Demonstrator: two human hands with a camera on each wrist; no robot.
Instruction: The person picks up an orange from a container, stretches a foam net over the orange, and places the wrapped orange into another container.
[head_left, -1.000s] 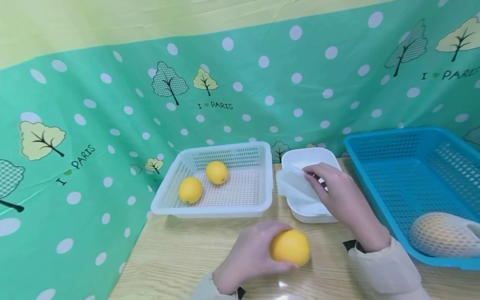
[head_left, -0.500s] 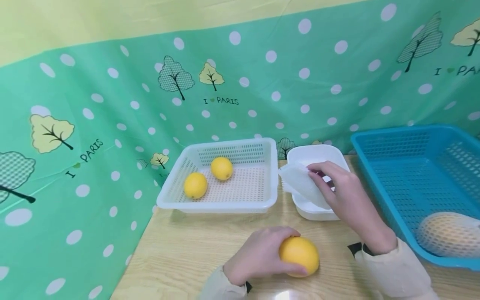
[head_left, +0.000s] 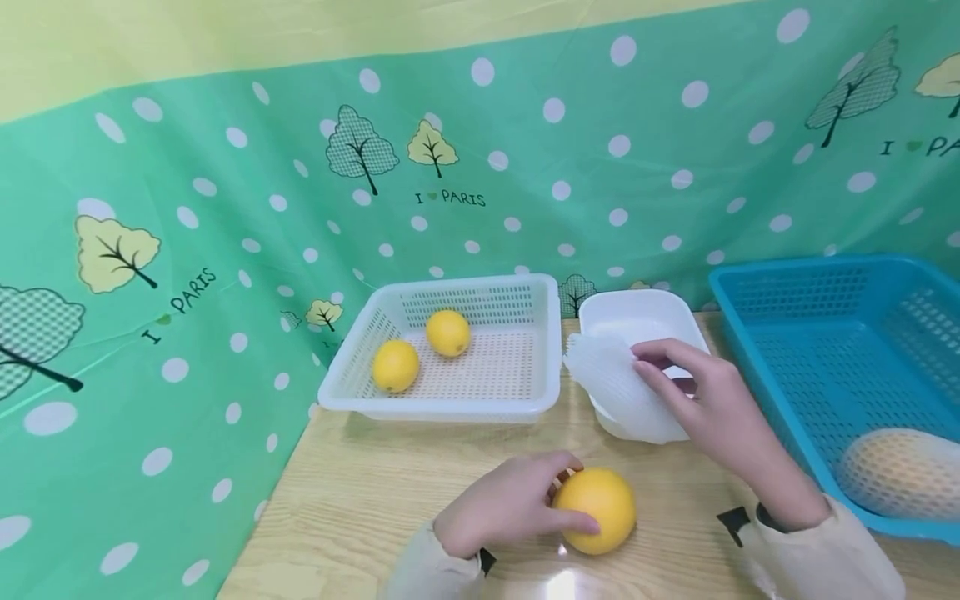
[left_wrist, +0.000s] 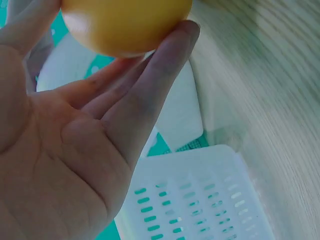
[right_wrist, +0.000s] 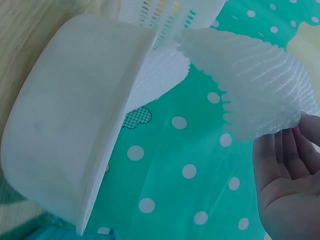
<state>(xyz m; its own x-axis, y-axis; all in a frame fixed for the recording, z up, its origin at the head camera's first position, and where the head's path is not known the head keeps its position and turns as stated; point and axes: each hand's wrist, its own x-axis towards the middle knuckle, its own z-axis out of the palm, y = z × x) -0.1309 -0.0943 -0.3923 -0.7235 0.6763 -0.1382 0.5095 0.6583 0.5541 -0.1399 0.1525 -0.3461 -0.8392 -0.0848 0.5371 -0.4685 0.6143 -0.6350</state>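
The left hand (head_left: 517, 504) holds a bare orange (head_left: 600, 512), with the thumb on its near side and the other fingers behind. The orange is at or just above the table (head_left: 360, 500); I cannot tell if it touches the wood. The right hand (head_left: 708, 396) pinches a white foam net (head_left: 615, 387) by its edge, and the net hangs over the white tub (head_left: 633, 308).

As I judge it, the step in hand is the separate handling of fruit and wrapping: the net is over the tub but not yet released. The next move calls for lowering the net inside the rim before the right fingers open, because such light foam may catch there. For the orange, a firm grip is advisable, as its skin looks smooth. The white basket (head_left: 450, 408), with two oranges (head_left: 396, 366) in it, stands just beside the tub.
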